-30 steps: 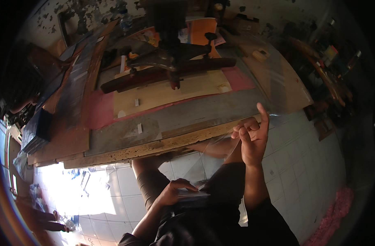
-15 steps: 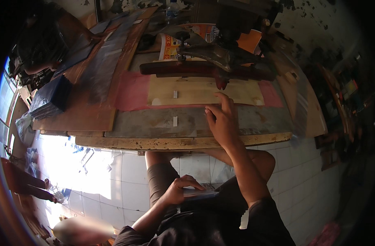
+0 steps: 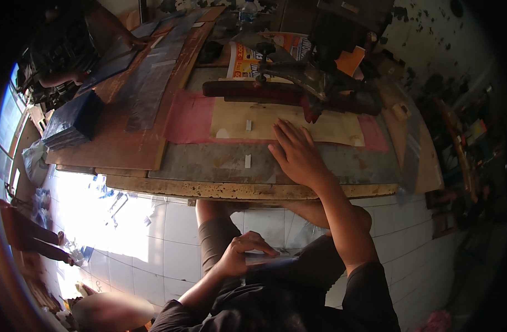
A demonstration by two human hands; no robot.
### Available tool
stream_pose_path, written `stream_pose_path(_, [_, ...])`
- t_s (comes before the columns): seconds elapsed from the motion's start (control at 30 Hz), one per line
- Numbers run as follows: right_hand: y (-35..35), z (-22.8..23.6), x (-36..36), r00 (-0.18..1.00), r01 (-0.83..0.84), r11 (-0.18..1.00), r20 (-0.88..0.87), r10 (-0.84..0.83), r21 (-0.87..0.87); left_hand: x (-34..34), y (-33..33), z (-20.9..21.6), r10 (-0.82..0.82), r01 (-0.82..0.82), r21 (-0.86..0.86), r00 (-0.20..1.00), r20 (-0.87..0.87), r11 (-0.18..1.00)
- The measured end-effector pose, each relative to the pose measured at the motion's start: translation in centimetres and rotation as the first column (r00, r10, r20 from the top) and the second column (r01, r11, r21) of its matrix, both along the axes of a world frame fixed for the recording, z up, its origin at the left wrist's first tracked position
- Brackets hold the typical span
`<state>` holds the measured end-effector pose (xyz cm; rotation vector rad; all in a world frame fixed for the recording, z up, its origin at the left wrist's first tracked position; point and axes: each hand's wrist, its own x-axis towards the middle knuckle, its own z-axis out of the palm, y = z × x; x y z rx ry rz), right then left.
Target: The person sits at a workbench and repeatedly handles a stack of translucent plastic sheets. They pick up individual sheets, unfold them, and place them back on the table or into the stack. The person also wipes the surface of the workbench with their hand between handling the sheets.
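Bold lettering [image 3: 304, 47] and a few digits [image 3: 248, 54] stand on the orange-and-white printed sheet [image 3: 241, 62].

A long dark bar [image 3: 231, 89] crosses between the right hand [image 3: 295, 150] and the paper [image 3: 292, 44], its red prong [image 3: 311, 115] jutting just beyond the fingers. Along the near strip of the desk [image 3: 203, 166], a hand could pass leftward over one flat white piece [image 3: 248, 161]; farther left, a blue stack [image 3: 73, 122] blocks the way. The desk's front edge separates the left hand [image 3: 248, 250] from its top.
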<state>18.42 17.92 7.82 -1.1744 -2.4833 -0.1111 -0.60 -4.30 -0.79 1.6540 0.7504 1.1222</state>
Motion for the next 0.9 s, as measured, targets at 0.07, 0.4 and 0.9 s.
stream_pose_path(0.07, [0.9, -0.3, -0.4, 1.000, 0.006, 1.000, -0.007, -0.006, -0.006, -0.1, 0.0, 0.3, 0.034, -0.033, 0.018, 0.999, -0.008, 0.999])
stream_pose_path(0.4, [1.6, -0.4, -1.1, 0.999, -0.013, 0.999, -0.050, 0.011, -0.036, 0.0, -0.2, 0.4, 0.125, -0.126, -0.019, 0.991, -0.046, 0.992])
stream_pose_path(0.9, [1.5, -0.2, -1.1, 0.997, -0.023, 0.999, -0.080, 0.019, -0.048, 0.1, 0.3, -0.3, 0.105, -0.106, -0.038, 0.994, -0.039, 0.994])
